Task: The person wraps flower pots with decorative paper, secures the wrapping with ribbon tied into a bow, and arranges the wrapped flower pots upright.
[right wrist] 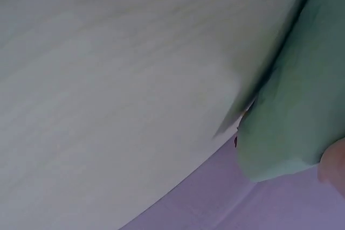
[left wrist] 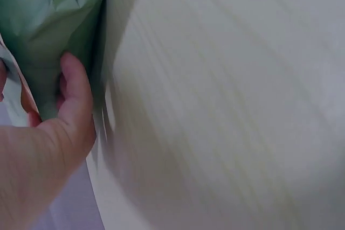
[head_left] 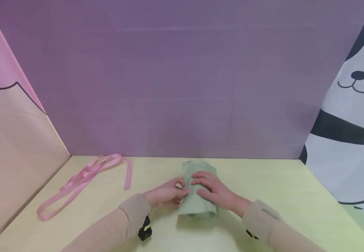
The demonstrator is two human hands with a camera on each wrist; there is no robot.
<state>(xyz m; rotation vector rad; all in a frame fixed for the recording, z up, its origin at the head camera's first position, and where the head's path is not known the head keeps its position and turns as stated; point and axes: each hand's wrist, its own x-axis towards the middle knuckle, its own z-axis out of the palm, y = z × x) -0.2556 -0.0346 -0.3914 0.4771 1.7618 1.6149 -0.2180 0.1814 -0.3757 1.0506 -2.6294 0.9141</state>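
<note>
- Because the surface (head_left: 263, 178) looks smooth and pale, with little to catch on, expect your packet (head_left: 199, 203) to slide if you push it from one side only.
- To your left lies the pink ribbon (head_left: 87, 173), in loose loops and well apart from your work; it looks satiny, so it would probably slip through a light hold.
- Between your hands, near the middle of the surface and straight in front of you, is the packet: green, paper-like, longer than it is wide. It should be light, though its contents are hidden and may change that. The left wrist view shows sharp creases, so treat the wrapper as thin, quick to fold and likely to tear if you drag it. Along its right side it looks smoother and rounder, which hints at some filling.
- Your right grip (head_left: 221, 192) lies across the packet's top, fingers apart and spread on the paper, not clamped. That broad, flat contact suits it; pressing hard could crush the wrapper.
- Your left grip (head_left: 166, 193) is closed in a pinch on the packet's left edge, thumb on the paper and fingers bent beside it. That edge is your best hold: pinch close to the body, where layers probably overlap, rather than by a loose corner.
</note>
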